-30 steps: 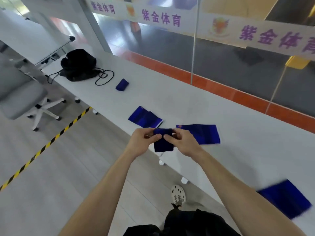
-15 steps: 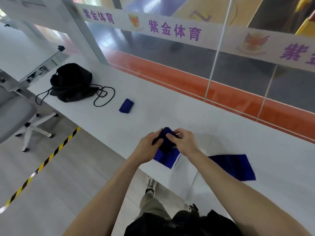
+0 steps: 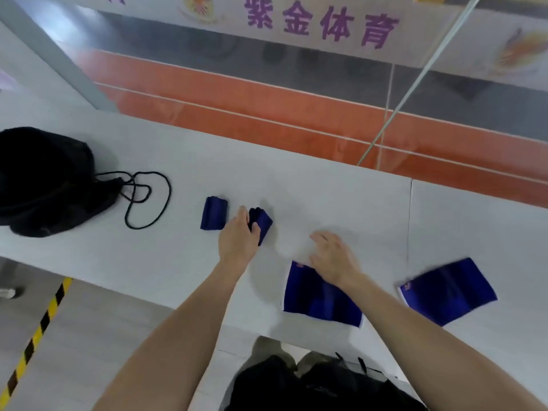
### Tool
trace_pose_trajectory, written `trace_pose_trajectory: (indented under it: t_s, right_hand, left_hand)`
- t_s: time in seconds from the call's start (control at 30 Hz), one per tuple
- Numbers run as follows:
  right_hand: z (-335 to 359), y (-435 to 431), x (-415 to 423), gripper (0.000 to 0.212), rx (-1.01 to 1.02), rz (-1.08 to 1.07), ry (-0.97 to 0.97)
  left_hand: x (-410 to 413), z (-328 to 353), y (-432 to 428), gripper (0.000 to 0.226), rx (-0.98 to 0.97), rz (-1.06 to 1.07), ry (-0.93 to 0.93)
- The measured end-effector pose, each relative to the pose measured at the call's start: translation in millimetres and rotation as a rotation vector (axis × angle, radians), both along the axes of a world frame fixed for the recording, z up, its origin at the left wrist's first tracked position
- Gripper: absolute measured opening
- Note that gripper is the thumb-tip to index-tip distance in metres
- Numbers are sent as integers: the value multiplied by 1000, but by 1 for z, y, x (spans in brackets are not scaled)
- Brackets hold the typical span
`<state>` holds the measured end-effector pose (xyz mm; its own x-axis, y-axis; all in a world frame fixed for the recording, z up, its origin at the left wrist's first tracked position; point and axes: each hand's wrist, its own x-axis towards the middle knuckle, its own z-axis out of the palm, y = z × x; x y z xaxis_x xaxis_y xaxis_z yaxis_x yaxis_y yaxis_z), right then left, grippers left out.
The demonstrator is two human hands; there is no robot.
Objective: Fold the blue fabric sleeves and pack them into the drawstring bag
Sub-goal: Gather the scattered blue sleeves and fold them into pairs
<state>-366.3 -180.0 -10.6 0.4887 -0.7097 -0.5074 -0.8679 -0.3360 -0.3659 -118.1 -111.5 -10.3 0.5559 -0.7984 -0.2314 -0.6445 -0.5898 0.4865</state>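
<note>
My left hand [image 3: 237, 241] grips a folded blue sleeve [image 3: 262, 222] low over the white table [image 3: 326, 203], just right of another folded blue sleeve [image 3: 214, 213] that lies there. My right hand [image 3: 332, 258] hovers with fingers spread above the top edge of a flat blue sleeve [image 3: 314, 298] near the table's front edge. A second flat blue sleeve [image 3: 447, 290] lies further right. The black drawstring bag [image 3: 44, 179] sits at the far left, its cord [image 3: 148, 197] looped out toward the folded sleeve.
A glass wall with an orange band and a banner of purple characters runs behind the table. A seam splits the tabletop at the right. Black-and-yellow floor tape lies at the lower left. My dark trousers and a shoe show below the table edge.
Both hands held the folded sleeve together before. Now only the left hand has it, carried left beside the other folded sleeve, and the right hand has let go and moved over a flat sleeve.
</note>
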Motion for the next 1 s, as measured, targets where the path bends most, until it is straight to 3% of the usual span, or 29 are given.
trace_pose_trajectory:
  t_s: [0.13, 0.27, 0.33, 0.43, 0.57, 0.77, 1.0]
  right_hand:
    - [-17, 3, -6, 61, 0, 47, 147]
    - [-22, 15, 6, 62, -17, 0, 165]
    - [-21, 21, 13, 62, -30, -23, 181]
    - [-21, 25, 28, 58, -52, -33, 180]
    - [-25, 29, 53, 56, -92, 47, 96]
    - [-28, 35, 75, 62, -84, 56, 139]
    - [-24, 35, 65, 64, -88, 46, 108]
  left_hand:
    - [18, -22, -5, 19, 58, -203, -373]
    - [24, -37, 7, 28, -113, -594, -455]
    - [28, -46, 16, 38, -95, -719, -467]
    - [39, -47, 24, 55, 67, -661, -489]
    - [53, -36, 27, 62, 157, -618, -496]
    - [70, -45, 39, 69, 176, -594, -378]
    - [110, -49, 50, 64, 83, -797, -436]
